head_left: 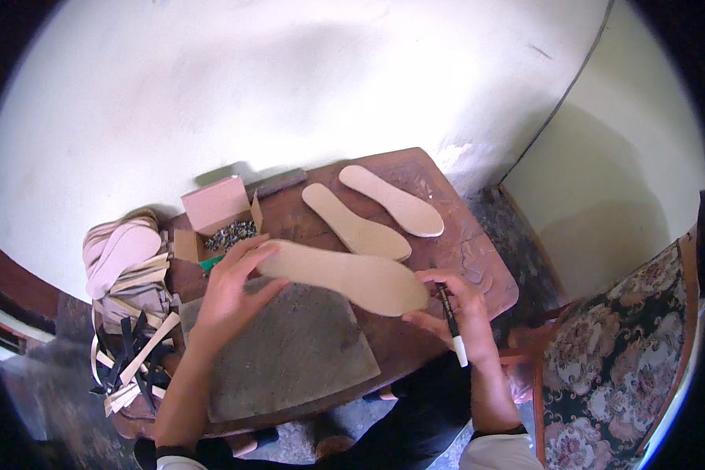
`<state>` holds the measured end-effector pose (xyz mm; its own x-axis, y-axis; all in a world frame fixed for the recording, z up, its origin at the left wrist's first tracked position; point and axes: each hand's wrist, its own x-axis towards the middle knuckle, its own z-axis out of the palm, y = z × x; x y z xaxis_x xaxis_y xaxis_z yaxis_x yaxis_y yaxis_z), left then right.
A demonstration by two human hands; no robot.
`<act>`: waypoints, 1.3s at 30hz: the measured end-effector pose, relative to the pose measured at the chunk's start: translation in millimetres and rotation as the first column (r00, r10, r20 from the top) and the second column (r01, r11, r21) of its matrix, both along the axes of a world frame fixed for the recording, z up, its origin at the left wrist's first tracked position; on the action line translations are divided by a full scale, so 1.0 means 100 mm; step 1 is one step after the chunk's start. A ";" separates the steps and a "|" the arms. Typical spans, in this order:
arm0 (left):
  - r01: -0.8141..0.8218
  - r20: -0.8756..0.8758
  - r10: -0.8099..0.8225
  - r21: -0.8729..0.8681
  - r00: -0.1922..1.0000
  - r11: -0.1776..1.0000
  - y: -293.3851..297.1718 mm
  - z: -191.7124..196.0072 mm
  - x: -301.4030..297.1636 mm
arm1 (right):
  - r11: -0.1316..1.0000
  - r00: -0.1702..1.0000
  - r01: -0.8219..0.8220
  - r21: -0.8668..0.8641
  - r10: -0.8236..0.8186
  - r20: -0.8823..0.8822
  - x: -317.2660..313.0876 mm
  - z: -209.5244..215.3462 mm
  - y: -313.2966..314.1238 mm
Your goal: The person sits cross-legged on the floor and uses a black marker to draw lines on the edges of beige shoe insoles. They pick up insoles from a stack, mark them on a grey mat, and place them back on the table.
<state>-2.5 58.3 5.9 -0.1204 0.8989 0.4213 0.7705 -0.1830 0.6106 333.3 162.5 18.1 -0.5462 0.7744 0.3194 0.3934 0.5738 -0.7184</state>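
One beige, sole-shaped flat piece (341,274) crosses my feed above the grey rectangular slab (290,348), long axis sloping down rightward; my left hand (239,286) pinches its narrow end, my right hand (464,309) its broad end plus a black, white-tipped marker (452,325).

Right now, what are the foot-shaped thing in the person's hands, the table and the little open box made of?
Foot-shaped thing: maybe pressed board or foam, with a matte beige, finely textured face; I can't tell which.
Table: probably wood, with a worn brown finish, showing scuffs.
Little open box: likely thin cardboard, matte, since it has flat sides and straight folded edges.
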 end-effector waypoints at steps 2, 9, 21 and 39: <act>0.009 -0.068 -0.004 0.068 0.998 0.998 0.38 0.05 0.06 | 0.997 0.998 0.070 0.030 -0.069 -0.004 0.07 0.05 0.16; 0.092 0.293 -0.064 -0.082 0.954 0.992 1.75 -0.29 0.10 | 0.972 0.975 0.219 0.088 -0.221 0.011 0.06 -0.15 0.91; 0.094 0.141 -0.065 -0.204 0.988 0.975 2.58 -0.81 0.17 | 0.950 0.961 0.272 0.151 -0.278 0.016 -0.03 -0.63 1.34; 0.213 0.005 -0.213 0.014 0.977 0.977 0.13 0.24 -0.10 | 0.997 1.000 0.019 -0.079 -0.017 0.022 -0.66 0.15 0.45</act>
